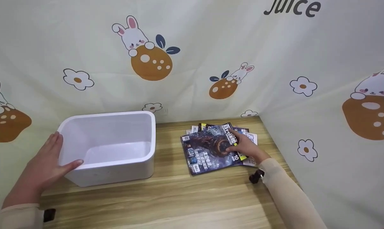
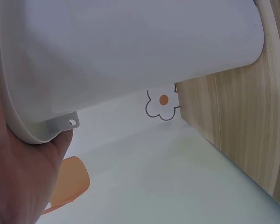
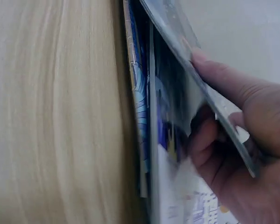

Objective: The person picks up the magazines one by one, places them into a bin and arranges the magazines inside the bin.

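Observation:
A white plastic bin (image 1: 115,173) stands on the wooden table at the left, its mouth upward. My left hand (image 1: 44,165) holds its near left corner, thumb over the front rim; in the left wrist view, a finger reaches under the rim near a small tab with a hole (image 2: 65,122). At the right, my right hand (image 1: 244,147) pinches the edge of a dark-covered magazine (image 1: 204,152), the top one of a fanned stack. From the right wrist view, the thumb lies on its cover, fingers are beneath, and this edge is raised off the magazines (image 3: 151,140) below.
The wooden table (image 1: 166,203) meets a pale curtain (image 1: 192,47) printed with rabbits, oranges and flowers at the back and right. Close to my right wrist there is a small black object (image 1: 255,176), and another black piece (image 1: 49,215) shows by the left sleeve.

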Motion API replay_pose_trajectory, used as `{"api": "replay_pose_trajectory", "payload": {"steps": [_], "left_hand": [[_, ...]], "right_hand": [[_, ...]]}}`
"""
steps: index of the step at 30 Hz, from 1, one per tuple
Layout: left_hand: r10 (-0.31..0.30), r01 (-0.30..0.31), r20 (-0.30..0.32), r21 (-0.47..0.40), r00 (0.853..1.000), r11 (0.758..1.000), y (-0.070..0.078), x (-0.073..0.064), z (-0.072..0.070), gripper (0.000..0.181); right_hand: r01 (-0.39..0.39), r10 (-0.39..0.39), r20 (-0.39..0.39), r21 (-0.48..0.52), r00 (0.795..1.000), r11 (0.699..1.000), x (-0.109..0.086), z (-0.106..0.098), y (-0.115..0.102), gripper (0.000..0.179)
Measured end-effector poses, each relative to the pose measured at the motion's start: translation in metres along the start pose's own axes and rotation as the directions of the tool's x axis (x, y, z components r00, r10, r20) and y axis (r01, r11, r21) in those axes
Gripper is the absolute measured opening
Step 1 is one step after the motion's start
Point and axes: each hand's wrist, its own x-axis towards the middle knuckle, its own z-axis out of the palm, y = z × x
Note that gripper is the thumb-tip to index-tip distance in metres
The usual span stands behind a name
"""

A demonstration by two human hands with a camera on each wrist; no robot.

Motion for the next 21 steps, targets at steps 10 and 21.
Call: {"api": "replay_pose_trajectory", "payload": {"steps": [10,21], "left_hand": [[-0.004,0.004,0.0,0.006,1.0,1.0,-0.001,0.0,0.0,0.125],[0.022,-0.022,-0.016,-0.009,1.0,1.0,-0.001,0.001,0.0,0.123]], "right_hand": [[0.057,-0.043,-0.067,0.219,0.997,0.974,-0.002,0.001,0.009,0.097],[0.051,0.001,-0.15,0.348,0.989,0.936,-0.008,0.007,-0.007,0.095]]}}
